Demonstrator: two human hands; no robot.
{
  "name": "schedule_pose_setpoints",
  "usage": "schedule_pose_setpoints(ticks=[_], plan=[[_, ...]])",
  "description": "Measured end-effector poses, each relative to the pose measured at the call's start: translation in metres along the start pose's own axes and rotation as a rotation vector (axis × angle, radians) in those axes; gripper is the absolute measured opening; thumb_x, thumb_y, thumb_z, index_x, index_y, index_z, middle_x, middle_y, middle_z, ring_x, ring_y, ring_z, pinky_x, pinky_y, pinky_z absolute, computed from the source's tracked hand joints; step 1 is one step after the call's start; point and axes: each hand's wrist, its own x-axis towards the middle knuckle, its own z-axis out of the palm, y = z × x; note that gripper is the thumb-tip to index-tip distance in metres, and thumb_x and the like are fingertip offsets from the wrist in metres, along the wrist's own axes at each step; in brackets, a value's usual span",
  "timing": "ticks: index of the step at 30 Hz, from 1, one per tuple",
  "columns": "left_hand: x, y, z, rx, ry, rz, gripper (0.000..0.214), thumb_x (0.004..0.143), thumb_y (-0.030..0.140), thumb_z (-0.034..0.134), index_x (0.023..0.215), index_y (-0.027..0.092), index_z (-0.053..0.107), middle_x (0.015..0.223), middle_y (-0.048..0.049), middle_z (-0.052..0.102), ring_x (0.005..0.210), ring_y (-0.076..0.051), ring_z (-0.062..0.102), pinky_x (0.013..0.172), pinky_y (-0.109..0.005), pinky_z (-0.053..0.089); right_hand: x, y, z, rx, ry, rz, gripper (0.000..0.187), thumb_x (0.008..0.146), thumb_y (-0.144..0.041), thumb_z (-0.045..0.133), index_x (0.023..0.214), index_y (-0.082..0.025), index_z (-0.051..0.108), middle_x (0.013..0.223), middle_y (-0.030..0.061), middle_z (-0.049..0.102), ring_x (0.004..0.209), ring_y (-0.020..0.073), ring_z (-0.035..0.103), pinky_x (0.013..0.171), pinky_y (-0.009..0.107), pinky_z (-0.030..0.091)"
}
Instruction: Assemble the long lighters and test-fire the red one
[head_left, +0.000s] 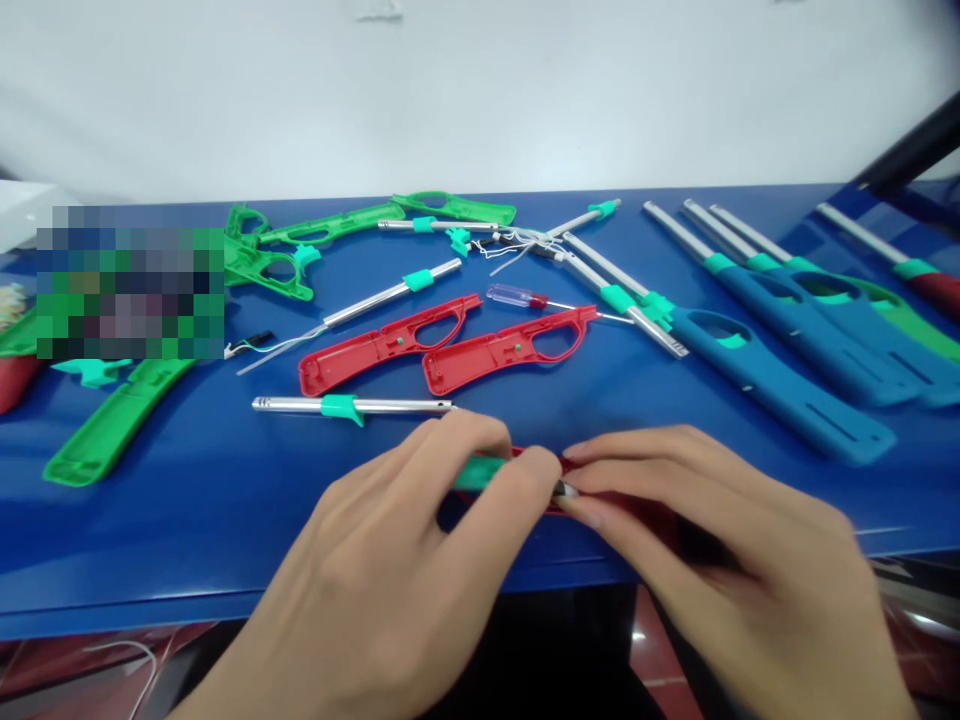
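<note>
On the blue bench (187, 540), a red half-shell (654, 520) is kept in front of the screwdriver (514, 295), toward the near edge, and is mostly covered by the hands. Above it, a green piece (480, 473) is gripped between the thumb and fingers of the left hand (386, 560), while a small black-and-white piece (566, 490) is pinched by the right hand (750, 535); whether either is seated in the shell cannot be told. Just in front of the screwdriver, two hollow red casings (360, 358) are laid open side up, with a small green bit (517, 347) seen in each. Farther forward and left of the screwdriver, a metal tube (394, 405) is fitted with a green trigger (341, 407); well to its left, a hollow green casing (124, 410) is placed. To its right, metal tubes are held in the ends of blue handles (780, 385).
</note>
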Motion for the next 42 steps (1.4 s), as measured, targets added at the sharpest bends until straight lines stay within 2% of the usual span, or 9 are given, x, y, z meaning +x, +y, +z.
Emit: schedule_pose_setpoints(ticks=[3, 8, 13, 21, 29, 33, 37, 39, 42], plan=[[-0.005, -0.002, 0.0, -0.001, 0.024, -0.039, 0.05, 0.116, 0.01, 0.05, 0.157, 0.036, 0.059, 0.144, -0.0016, 0.076, 0.123, -0.02, 0.08, 0.092, -0.026, 0.068, -0.001, -0.002, 0.001, 0.012, 0.017, 0.021, 0.013, 0.116, -0.033, 0.074, 0.108, -0.034, 0.084, 0.109, -0.0069, 0.09, 0.094, 0.0114, 0.086, 0.091, 0.018, 0.068], [0.004, 0.0, -0.001, -0.101, 0.051, -0.118, 0.032, 0.115, 0.011, 0.051, 0.134, 0.033, 0.063, 0.123, 0.0003, 0.076, 0.104, -0.019, 0.08, 0.074, -0.031, 0.063, -0.001, -0.004, 0.002, 0.033, 0.03, 0.049, 0.013, 0.113, -0.031, 0.076, 0.105, -0.034, 0.085, 0.107, -0.0052, 0.091, 0.09, 0.0166, 0.088, 0.086, 0.025, 0.072], [0.009, 0.0, 0.002, -0.14, 0.022, -0.145, 0.029, 0.117, 0.014, 0.052, 0.135, 0.032, 0.065, 0.116, 0.0007, 0.076, 0.094, -0.019, 0.08, 0.071, -0.032, 0.059, -0.001, -0.003, 0.001, 0.032, 0.043, 0.04, 0.014, 0.111, -0.025, 0.077, 0.103, -0.033, 0.085, 0.105, -0.0043, 0.091, 0.088, 0.0182, 0.088, 0.086, 0.028, 0.073], [0.007, -0.019, 0.005, -0.062, 0.052, -0.015, 0.035, 0.119, 0.017, 0.061, 0.151, 0.03, 0.068, 0.12, -0.0018, 0.084, 0.089, -0.021, 0.081, 0.069, -0.033, 0.059, -0.001, -0.005, 0.005, -0.007, 0.062, 0.026, 0.015, 0.113, -0.023, 0.074, 0.106, -0.033, 0.083, 0.107, -0.0072, 0.09, 0.09, 0.0135, 0.087, 0.089, 0.023, 0.07], [0.01, -0.02, 0.009, -0.126, 0.115, -0.037, 0.021, 0.119, 0.019, 0.065, 0.136, 0.029, 0.073, 0.113, 0.0026, 0.086, 0.088, -0.017, 0.083, 0.075, -0.029, 0.06, -0.007, -0.004, 0.006, -0.016, 0.106, 0.043, 0.015, 0.115, -0.023, 0.073, 0.109, -0.035, 0.081, 0.11, -0.0074, 0.09, 0.094, 0.0138, 0.085, 0.092, 0.026, 0.07], [0.011, -0.021, 0.009, -0.179, 0.091, -0.062, 0.017, 0.119, 0.019, 0.066, 0.13, 0.031, 0.072, 0.114, 0.0045, 0.086, 0.091, -0.017, 0.084, 0.079, -0.028, 0.06, -0.007, -0.003, 0.006, -0.019, 0.101, 0.051, 0.016, 0.114, -0.021, 0.074, 0.108, -0.034, 0.081, 0.11, -0.0064, 0.09, 0.094, 0.0158, 0.086, 0.091, 0.028, 0.071], [0.011, -0.02, 0.008, -0.133, 0.058, -0.083, 0.026, 0.118, 0.019, 0.068, 0.141, 0.03, 0.071, 0.122, 0.0024, 0.089, 0.099, -0.021, 0.087, 0.085, -0.031, 0.063, -0.005, -0.003, 0.005, -0.026, 0.101, 0.038, 0.017, 0.113, -0.02, 0.074, 0.107, -0.033, 0.082, 0.11, -0.0062, 0.091, 0.092, 0.0162, 0.087, 0.09, 0.028, 0.071], [0.012, -0.02, 0.007, -0.082, 0.073, -0.106, 0.024, 0.117, 0.024, 0.07, 0.141, 0.027, 0.073, 0.117, 0.0012, 0.091, 0.092, -0.022, 0.087, 0.083, -0.033, 0.064, -0.004, -0.004, 0.006, -0.036, 0.111, 0.045, 0.016, 0.113, -0.021, 0.074, 0.105, -0.033, 0.082, 0.109, -0.0056, 0.091, 0.091, 0.0176, 0.087, 0.089, 0.03, 0.072], [0.015, -0.019, 0.005, -0.07, 0.096, -0.132, 0.012, 0.117, 0.028, 0.07, 0.126, 0.025, 0.078, 0.091, 0.0035, 0.086, 0.066, -0.019, 0.077, 0.071, -0.033, 0.06, -0.002, -0.004, 0.008, -0.041, 0.107, 0.048, 0.016, 0.112, -0.022, 0.074, 0.104, -0.034, 0.082, 0.108, -0.0056, 0.091, 0.09, 0.0187, 0.088, 0.087, 0.031, 0.073]])
